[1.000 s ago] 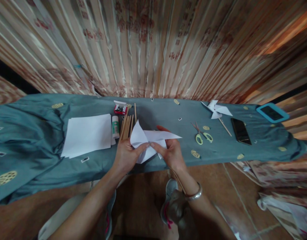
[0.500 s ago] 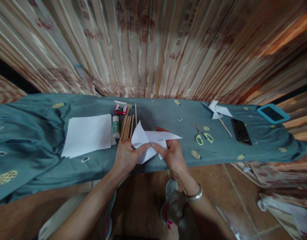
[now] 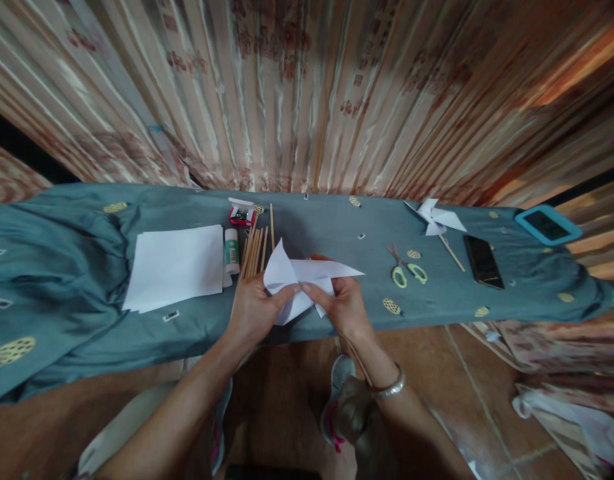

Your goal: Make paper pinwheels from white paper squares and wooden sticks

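My left hand (image 3: 254,310) and my right hand (image 3: 344,305) both pinch a folded white paper pinwheel (image 3: 307,275) at its centre, just above the near edge of the table. Its pointed flaps stick up and out to the right. Thumbs and forefingers of both hands press together where the flaps meet. A silver bracelet (image 3: 389,387) circles my right wrist.
A blue-grey cloth (image 3: 61,267) covers the table. On it lie a stack of white paper (image 3: 177,267), a glue stick (image 3: 231,251), several wooden sticks (image 3: 254,250), a red box (image 3: 241,215), green scissors (image 3: 407,270), a finished pinwheel (image 3: 437,219), a black phone (image 3: 481,261) and a blue-cased device (image 3: 547,225). Striped curtains hang behind.
My right fingers have curled in a little closer on the paper's centre. The paper and both hands stay in nearly the same place.
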`<state>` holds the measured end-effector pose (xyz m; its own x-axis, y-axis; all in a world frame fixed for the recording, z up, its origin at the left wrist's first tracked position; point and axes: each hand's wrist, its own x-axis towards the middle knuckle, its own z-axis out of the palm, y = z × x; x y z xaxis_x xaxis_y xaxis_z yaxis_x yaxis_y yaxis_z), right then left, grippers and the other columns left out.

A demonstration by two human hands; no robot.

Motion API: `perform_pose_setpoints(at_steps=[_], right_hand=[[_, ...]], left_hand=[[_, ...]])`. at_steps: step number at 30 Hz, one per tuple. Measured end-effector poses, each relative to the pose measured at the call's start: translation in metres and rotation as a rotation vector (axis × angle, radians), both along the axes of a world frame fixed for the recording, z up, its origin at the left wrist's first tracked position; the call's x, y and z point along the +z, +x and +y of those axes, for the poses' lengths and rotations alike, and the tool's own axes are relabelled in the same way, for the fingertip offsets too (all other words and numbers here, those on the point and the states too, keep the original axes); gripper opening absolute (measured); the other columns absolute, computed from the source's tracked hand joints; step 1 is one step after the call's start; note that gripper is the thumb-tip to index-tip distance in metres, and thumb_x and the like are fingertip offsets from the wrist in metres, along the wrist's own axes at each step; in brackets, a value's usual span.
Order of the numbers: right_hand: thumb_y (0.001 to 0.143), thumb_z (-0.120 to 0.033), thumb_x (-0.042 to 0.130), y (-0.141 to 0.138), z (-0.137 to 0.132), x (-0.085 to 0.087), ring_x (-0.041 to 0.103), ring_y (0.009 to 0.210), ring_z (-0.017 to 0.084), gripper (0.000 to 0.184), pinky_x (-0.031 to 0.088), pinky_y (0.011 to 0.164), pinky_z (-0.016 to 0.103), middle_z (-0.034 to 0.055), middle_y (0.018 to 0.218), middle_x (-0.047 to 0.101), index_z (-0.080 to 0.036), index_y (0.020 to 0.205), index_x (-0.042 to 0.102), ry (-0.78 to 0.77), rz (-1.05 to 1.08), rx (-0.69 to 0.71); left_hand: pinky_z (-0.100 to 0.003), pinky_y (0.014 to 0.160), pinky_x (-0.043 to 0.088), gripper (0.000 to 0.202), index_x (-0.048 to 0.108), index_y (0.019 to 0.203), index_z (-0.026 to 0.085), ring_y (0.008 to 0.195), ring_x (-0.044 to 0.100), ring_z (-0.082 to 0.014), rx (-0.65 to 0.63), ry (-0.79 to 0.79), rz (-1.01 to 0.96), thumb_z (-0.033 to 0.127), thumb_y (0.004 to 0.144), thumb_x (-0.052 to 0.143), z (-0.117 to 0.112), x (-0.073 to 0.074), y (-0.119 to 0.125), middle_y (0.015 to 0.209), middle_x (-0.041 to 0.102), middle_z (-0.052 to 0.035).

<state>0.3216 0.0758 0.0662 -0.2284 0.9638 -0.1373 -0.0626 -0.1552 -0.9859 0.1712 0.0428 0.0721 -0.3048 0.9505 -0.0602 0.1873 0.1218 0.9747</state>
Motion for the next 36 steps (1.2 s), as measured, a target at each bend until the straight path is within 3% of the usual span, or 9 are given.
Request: perform_pose_setpoints(at_steps=[13,26,36], right_hand=[[0.062,-0.044,0.081,-0.001,-0.001,0.003,0.069,0.076,0.020,0.065,0.056,0.071,0.033,0.0037,0.091,0.074,-0.017,0.117,0.062,-0.019,-0.007,0.014],[0.065,-0.040,0.079,0.001,-0.003,0.001,0.067,0.077,0.019,0.052,0.054,0.072,0.032,0.0048,0.091,0.074,-0.018,0.110,0.066,0.017,-0.035,0.014],[0.067,-0.036,0.077,0.005,0.001,0.001,0.068,0.078,0.019,0.056,0.055,0.071,0.031,0.0058,0.095,0.074,-0.017,0.118,0.062,0.045,-0.038,-0.001]], left_hand=[[-0.025,0.057,0.051,0.022,0.074,0.072,0.014,0.065,0.067,-0.0187,-0.020,0.005,0.033,0.035,0.065,0.070,-0.001,-0.003,0.000,0.071,0.074,-0.0030],[-0.025,0.056,0.050,0.024,0.074,0.072,0.013,0.063,0.067,-0.0192,-0.016,-0.006,0.066,0.036,0.066,0.070,-0.003,-0.002,0.001,0.069,0.074,-0.0037],[-0.030,0.067,0.054,0.033,0.075,0.086,0.014,0.075,0.071,-0.0242,-0.025,0.007,0.085,0.040,0.067,0.072,0.001,-0.010,0.002,0.083,0.077,-0.0065]])
